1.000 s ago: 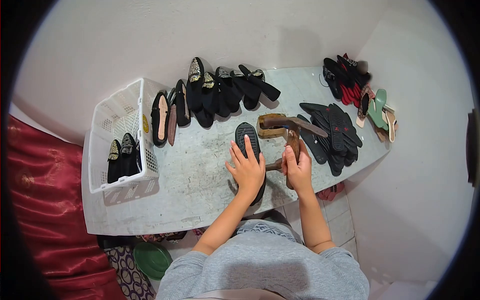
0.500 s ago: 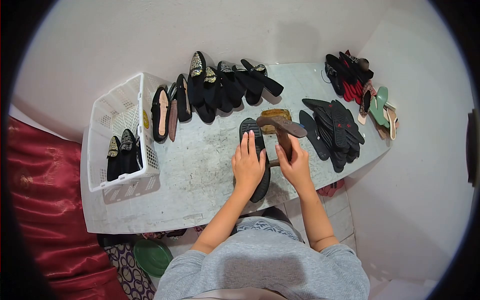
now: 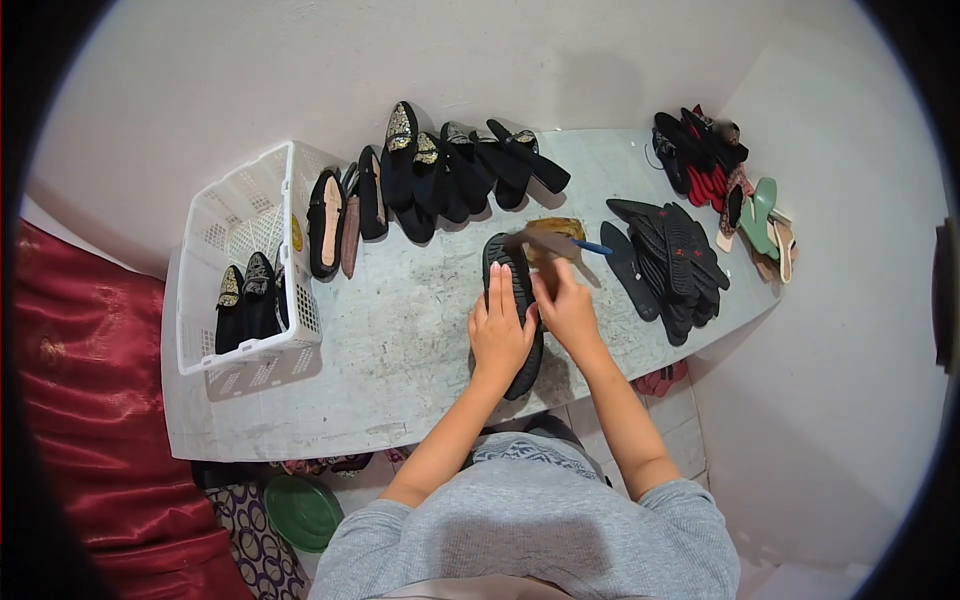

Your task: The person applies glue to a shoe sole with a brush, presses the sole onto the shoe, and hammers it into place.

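Observation:
A black shoe (image 3: 522, 375) lies on the table with its ridged sole facing up. My left hand (image 3: 498, 335) rests flat on the sole, fingers stretched toward the far end and thumb along the right edge. Closed around the handle of a hammer (image 3: 540, 243), my right hand (image 3: 568, 312) is just right of the shoe. The hammer head is blurred by motion and overlaps the shoe's far end in this view. Behind it is a yellowish container (image 3: 560, 227), partly hidden, with a slim blue object (image 3: 592, 246) by its right side.
A white plastic basket (image 3: 290, 170) holding black shoes stands at the left. Shoes with glittery fronts (image 3: 402, 130) line the table's back. A pile of black soles (image 3: 680, 265) lies to the right, with black and red footwear (image 3: 695, 150) and green sandals (image 3: 763, 215) beyond.
The hammer has swung down and left toward the shoe's far end, and my right hand has moved slightly left with it. My left hand stays on the sole. The blue object has come into view.

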Motion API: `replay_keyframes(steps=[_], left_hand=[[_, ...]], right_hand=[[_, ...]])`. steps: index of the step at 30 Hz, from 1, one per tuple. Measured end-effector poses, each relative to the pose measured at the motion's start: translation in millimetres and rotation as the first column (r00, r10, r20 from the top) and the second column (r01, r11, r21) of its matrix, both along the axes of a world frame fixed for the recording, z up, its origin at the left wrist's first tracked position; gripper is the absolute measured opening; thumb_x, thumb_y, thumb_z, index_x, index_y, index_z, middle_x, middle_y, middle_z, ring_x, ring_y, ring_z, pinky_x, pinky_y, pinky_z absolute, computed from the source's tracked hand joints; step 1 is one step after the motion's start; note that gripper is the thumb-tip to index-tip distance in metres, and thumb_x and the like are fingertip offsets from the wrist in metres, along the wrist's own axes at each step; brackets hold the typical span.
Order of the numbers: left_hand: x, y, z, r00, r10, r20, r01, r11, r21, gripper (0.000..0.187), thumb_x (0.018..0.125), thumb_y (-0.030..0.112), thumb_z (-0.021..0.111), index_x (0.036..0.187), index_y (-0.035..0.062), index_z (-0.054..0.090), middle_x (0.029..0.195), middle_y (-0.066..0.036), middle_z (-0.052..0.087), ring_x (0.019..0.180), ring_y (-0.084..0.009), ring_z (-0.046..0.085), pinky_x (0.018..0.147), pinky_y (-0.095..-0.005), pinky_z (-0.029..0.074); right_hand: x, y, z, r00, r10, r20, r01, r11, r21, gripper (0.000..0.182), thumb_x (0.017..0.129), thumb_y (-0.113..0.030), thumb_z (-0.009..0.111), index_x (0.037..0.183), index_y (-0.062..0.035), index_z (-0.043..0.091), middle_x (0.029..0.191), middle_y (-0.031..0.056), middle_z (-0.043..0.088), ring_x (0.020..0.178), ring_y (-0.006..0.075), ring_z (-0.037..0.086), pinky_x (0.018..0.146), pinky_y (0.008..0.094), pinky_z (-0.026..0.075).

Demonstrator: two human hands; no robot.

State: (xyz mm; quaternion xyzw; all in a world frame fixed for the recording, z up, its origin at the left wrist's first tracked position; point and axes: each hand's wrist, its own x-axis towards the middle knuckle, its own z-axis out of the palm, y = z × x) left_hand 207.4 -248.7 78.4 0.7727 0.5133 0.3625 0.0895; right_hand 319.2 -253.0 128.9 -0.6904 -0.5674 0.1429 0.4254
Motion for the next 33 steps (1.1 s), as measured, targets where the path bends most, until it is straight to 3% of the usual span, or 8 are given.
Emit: replay_keyframes(steps=[8, 13, 18, 20, 22, 28, 30, 33], left_hand=[[-1.4, 0.9, 1.9, 0.997, 0.008, -0.074, -0.007, 1.000, 0.019, 0.069, 0.077, 0.030, 0.061, 0.135, 0.0035, 0.036, 0.141, -0.010, 0.035, 0.060, -0.0281, 0.055, 0.056, -0.0356, 0.049], [-1.4, 0.4, -3.3, 0.997, -0.006, -0.073, 0.004, 1.000, -0.021, 0.069, 0.076, 0.029, 0.061, 0.136, 0.0041, 0.036, 0.141, -0.011, 0.035, 0.058, -0.0292, 0.055, 0.054, -0.0361, 0.049], [-2.9, 0.3, 0.4, 0.997, -0.007, -0.075, 0.007, 1.000, 0.005, 0.071, 0.075, 0.030, 0.062, 0.136, 0.0042, 0.035, 0.140, -0.011, 0.036, 0.055, -0.0289, 0.055, 0.052, -0.0360, 0.049], [-1.3, 2.3, -2.1, 0.996, 0.000, -0.088, 0.000, 1.000, -0.007, 0.072, 0.075, 0.030, 0.063, 0.135, 0.0039, 0.036, 0.139, -0.011, 0.038, 0.053, -0.0280, 0.055, 0.052, -0.0355, 0.049], [-0.8, -0.3, 2.1, 0.995, 0.008, -0.097, -0.007, 1.000, 0.005, 0.071, 0.074, 0.030, 0.063, 0.135, 0.0036, 0.036, 0.139, -0.011, 0.038, 0.053, -0.0275, 0.056, 0.052, -0.0351, 0.049], [-1.4, 1.0, 3.2, 0.996, -0.008, -0.085, 0.007, 1.000, -0.014, 0.070, 0.075, 0.028, 0.063, 0.134, 0.0023, 0.036, 0.138, -0.013, 0.038, 0.057, -0.0273, 0.058, 0.055, -0.0340, 0.050], [-1.6, 0.9, 5.6, 0.996, -0.034, -0.082, 0.031, 0.999, -0.039, 0.069, 0.077, 0.027, 0.061, 0.135, 0.0017, 0.035, 0.138, -0.016, 0.037, 0.061, -0.0278, 0.060, 0.058, -0.0337, 0.050], [-2.1, -0.1, 6.8, 0.997, -0.037, -0.070, 0.032, 0.998, -0.059, 0.069, 0.077, 0.026, 0.061, 0.135, 0.0013, 0.034, 0.138, -0.016, 0.037, 0.066, -0.0277, 0.062, 0.060, -0.0333, 0.051]], right_hand=[[0.5, 2.8, 10.6, 0.991, 0.134, -0.007, -0.125, 0.943, 0.307, 0.029, 0.081, -0.025, 0.063, 0.096, -0.0031, 0.053, 0.065, 0.0217, 0.061, 0.061, 0.0386, 0.061, 0.049, 0.0409, 0.047], [1.2, 17.1, 21.4, 0.986, 0.168, 0.023, -0.166, 0.983, -0.073, 0.033, 0.082, -0.033, 0.061, 0.092, -0.0029, 0.053, 0.065, 0.0212, 0.060, 0.063, 0.0417, 0.060, 0.054, 0.0433, 0.047], [-7.7, 13.3, 14.0, 0.982, 0.180, -0.062, -0.163, 0.962, 0.217, 0.036, 0.082, -0.036, 0.059, 0.093, -0.0020, 0.052, 0.067, 0.0220, 0.060, 0.066, 0.0417, 0.060, 0.055, 0.0437, 0.047], [-0.3, 19.9, 0.0, 0.989, 0.112, 0.093, -0.099, 0.986, -0.133, 0.034, 0.081, -0.032, 0.062, 0.093, -0.0014, 0.054, 0.067, 0.0223, 0.060, 0.065, 0.0405, 0.061, 0.055, 0.0418, 0.048], [-2.7, 16.7, 26.6, 0.995, 0.097, -0.019, -0.099, 0.989, -0.110, 0.028, 0.081, -0.025, 0.064, 0.092, -0.0003, 0.054, 0.068, 0.0224, 0.061, 0.065, 0.0387, 0.062, 0.055, 0.0392, 0.048], [4.6, 3.0, 4.4, 0.988, 0.122, -0.092, -0.084, 0.937, 0.338, 0.026, 0.081, -0.017, 0.064, 0.099, 0.0012, 0.055, 0.073, 0.0231, 0.062, 0.066, 0.0367, 0.064, 0.054, 0.0370, 0.049], [7.4, 5.7, -8.5, 0.992, 0.016, -0.128, -0.022, 0.999, -0.043, 0.022, 0.082, -0.017, 0.062, 0.092, 0.0021, 0.058, 0.076, 0.0241, 0.062, 0.072, 0.0399, 0.062, 0.058, 0.0380, 0.049], [8.6, -4.0, 17.9, 0.976, 0.038, -0.216, -0.043, 0.999, -0.022, 0.022, 0.083, -0.019, 0.061, 0.089, 0.0020, 0.058, 0.077, 0.0248, 0.062, 0.074, 0.0411, 0.061, 0.059, 0.0388, 0.049]])
